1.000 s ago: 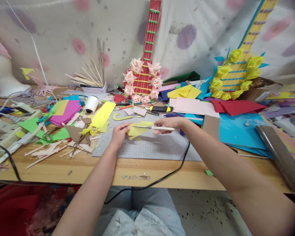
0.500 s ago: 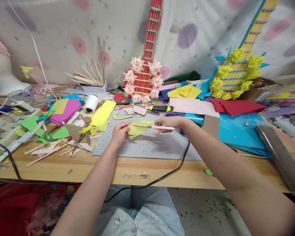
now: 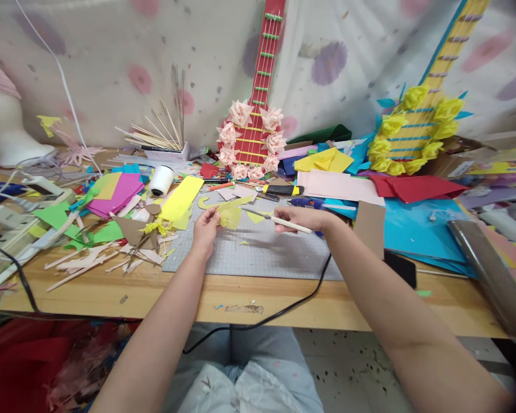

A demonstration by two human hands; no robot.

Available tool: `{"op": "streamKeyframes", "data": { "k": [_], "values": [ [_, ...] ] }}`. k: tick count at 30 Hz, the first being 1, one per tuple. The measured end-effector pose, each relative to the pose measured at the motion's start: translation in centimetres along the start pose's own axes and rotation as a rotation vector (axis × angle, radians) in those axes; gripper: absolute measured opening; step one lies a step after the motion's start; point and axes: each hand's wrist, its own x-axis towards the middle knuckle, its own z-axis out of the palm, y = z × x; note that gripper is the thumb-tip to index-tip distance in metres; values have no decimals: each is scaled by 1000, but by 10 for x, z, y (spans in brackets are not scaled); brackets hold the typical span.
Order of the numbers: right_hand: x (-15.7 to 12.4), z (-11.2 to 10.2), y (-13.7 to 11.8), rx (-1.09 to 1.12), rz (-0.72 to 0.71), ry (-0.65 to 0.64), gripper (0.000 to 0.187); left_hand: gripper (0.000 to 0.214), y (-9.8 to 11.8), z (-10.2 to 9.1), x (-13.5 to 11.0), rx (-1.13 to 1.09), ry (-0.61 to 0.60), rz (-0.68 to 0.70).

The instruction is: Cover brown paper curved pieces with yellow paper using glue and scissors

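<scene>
My left hand [image 3: 206, 229] pinches a piece of yellow paper [image 3: 231, 215] above the grey cutting mat [image 3: 236, 258]. In my right hand [image 3: 298, 219] is a pair of scissors [image 3: 277, 219] with white handles, its blades pointing left towards the paper. A smaller yellow scrap [image 3: 256, 215] shows beside the blades; whether it is still joined to the paper I cannot tell. Behind my left hand a curved yellow-green strip [image 3: 203, 202] lies on the mat.
A red paper guitar [image 3: 251, 135] with pink flowers and a yellow one [image 3: 408, 129] lean at the back. Paper scraps [image 3: 86, 258] cover the left side, blue sheets [image 3: 425, 229] the right. A utility knife [image 3: 284, 189], a glue gun [image 3: 305, 202] and a black cable [image 3: 301, 301] lie near.
The yellow paper has been turned and lifted in my left hand. My right hand has moved slightly right with the scissors, whose blades now point up and to the left.
</scene>
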Motion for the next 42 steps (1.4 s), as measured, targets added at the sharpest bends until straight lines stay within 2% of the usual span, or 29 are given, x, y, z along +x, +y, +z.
{"op": "streamKeyframes", "data": {
  "k": [2, 6, 7, 9, 14, 17, 25, 33, 37, 42],
  "values": [
    [0, 11, 4, 181, -56, 133, 46, 36, 1, 0, 0, -21, 0, -3],
    [21, 36, -1, 510, -76, 583, 45, 36, 2, 2, -2, -37, -43, -22],
    [29, 41, -4, 569, -60, 660, 47, 36, 3, 2, -3, -36, -62, -24],
    [46, 50, -11, 662, -74, 725, 52, 35, 3, 3, -5, -28, -100, -32],
    [77, 64, -22, 805, -108, 675, 53, 32, 4, 1, -6, -16, -223, -84],
    [86, 70, -22, 850, -66, 687, 52, 31, 4, 0, -6, -24, -268, -110],
    [87, 74, -15, 932, -1, 847, 48, 24, 11, 4, -11, -92, -294, -198],
    [80, 70, -10, 893, -35, 804, 48, 17, 11, 3, -9, -141, -293, -238],
    [64, 62, -15, 809, -34, 730, 44, 12, 12, 3, -8, -193, -264, -264],
    [35, 48, -10, 549, -91, 462, 37, 11, 18, 2, -7, -346, -214, -255]
  ]
}}
